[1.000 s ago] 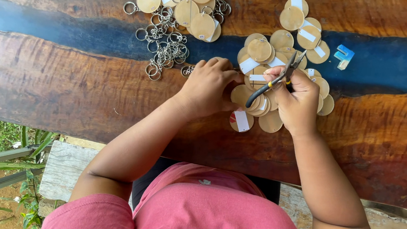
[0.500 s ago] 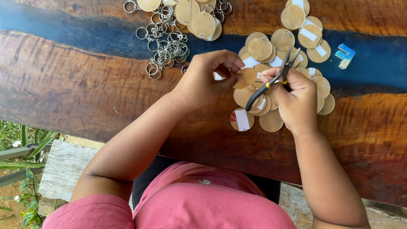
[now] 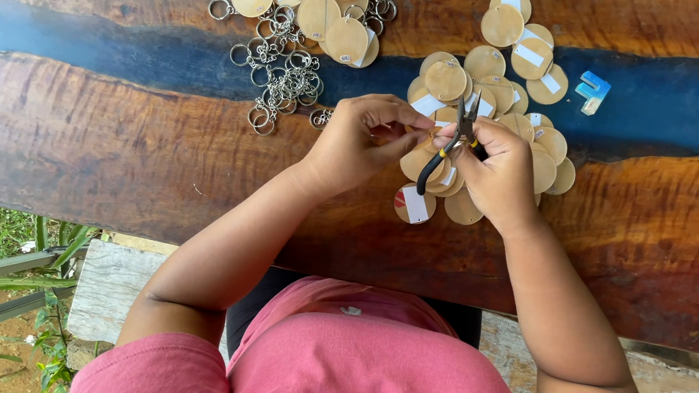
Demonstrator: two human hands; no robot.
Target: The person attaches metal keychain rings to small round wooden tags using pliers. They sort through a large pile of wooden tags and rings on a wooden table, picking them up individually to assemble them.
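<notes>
- Right now the right hand (image 3: 501,173) is closed around small pliers (image 3: 450,142) with dark handles, their nose pointing away over the heap of wooden discs (image 3: 496,91).
- Beside it, the left hand (image 3: 364,138) has its fingertips pinched together on something small at the plier tips; I cannot tell whether it is a ring or a disc's edge.
- As for progress, I judge it partly done: a cluster of discs with rings fitted (image 3: 325,2) lies at the far left, while many plain discs remain under and around the hands.
- Loose metal key rings (image 3: 284,75) sit piled near the left hand.
- A small blue piece (image 3: 592,90) lies well apart on the right.
- Everything rests on a dark wooden table (image 3: 98,147) with a blue band across it; grass and a plank bench show below.
</notes>
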